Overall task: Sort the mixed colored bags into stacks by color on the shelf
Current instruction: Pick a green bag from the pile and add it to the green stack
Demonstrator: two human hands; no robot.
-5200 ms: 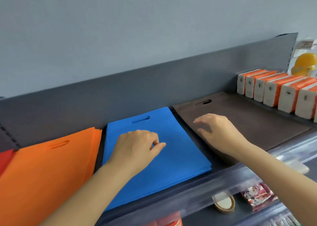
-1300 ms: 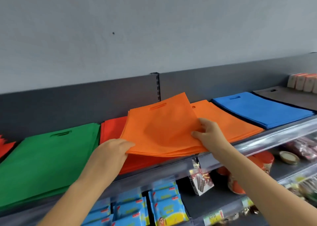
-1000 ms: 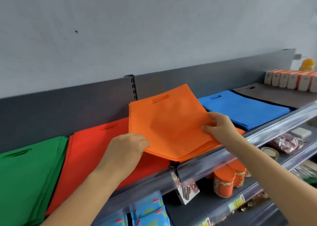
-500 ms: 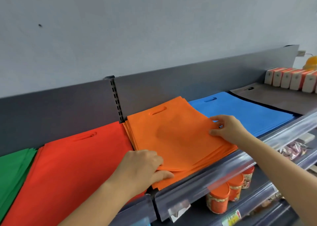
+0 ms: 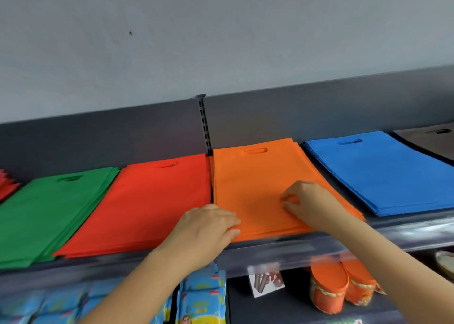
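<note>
Head view: a grey metal shelf (image 5: 270, 252) with a dark grey back panel (image 5: 98, 139) carries flat non-woven fabric bags with die-cut handle slots, laid in side-by-side stacks by colour. From left to right: a green bag stack (image 5: 49, 213), a red bag stack (image 5: 152, 200), an orange bag stack (image 5: 255, 188), a blue bag stack (image 5: 383, 173) and, at the far right edge, a grey-brown bag stack (image 5: 432, 139), partly cut off by the frame. The handle slots all point toward the far side. A slotted metal upright (image 5: 204, 124) stands on the back panel, behind the gap between the red and orange stacks. The left hand (image 5: 208, 230) rests at the near left corner of the orange bag stack, fingers extended and held together, their tips touching the stack's near edge; its palm covers the near right corner of the red stack. The right hand (image 5: 312, 205) rests on top of the orange bag stack toward its near right side, fingers curled with thumb and forefinger close together; whether they pinch the top bag cannot be told. On the lower shelf, blurred, stand light blue printed packets (image 5: 201, 296), a hanging printed card (image 5: 266, 282) and round orange tubs (image 5: 329, 289).
</note>
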